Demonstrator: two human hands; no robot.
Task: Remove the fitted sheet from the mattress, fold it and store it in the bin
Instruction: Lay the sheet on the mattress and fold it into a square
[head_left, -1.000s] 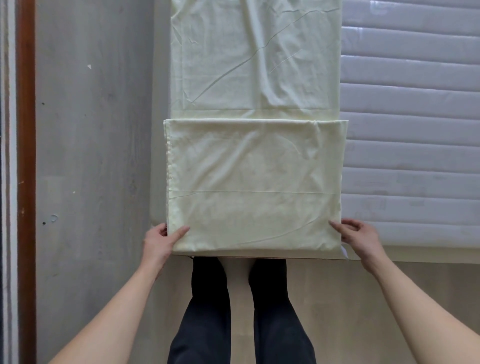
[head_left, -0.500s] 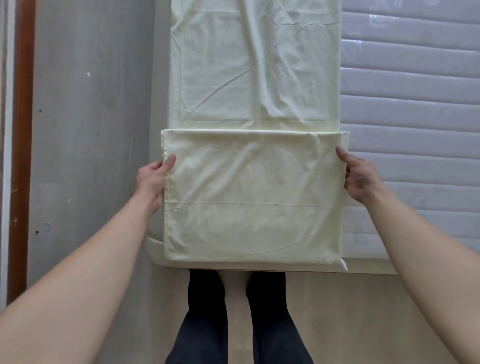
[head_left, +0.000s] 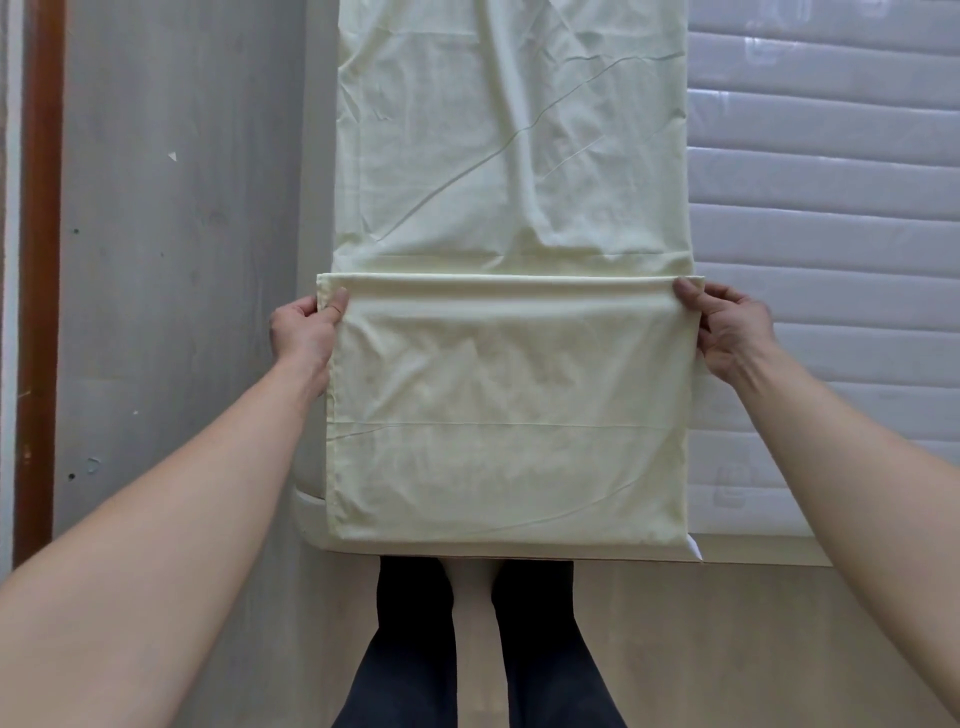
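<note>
The pale yellow fitted sheet lies as a long narrow strip on the white quilted mattress, its near end folded over into a rectangular panel. My left hand pinches the far left corner of that folded panel, thumb on top. My right hand pinches the far right corner the same way. The unfolded rest of the strip runs away from me past the top of the view. No bin is in view.
The grey floor lies left of the mattress, with a brown wooden strip along its far left. My legs in dark trousers stand against the mattress's near edge.
Both hands have slid from the near corners of the folded panel along its sides up to its far corners, where they now pinch the fold.
</note>
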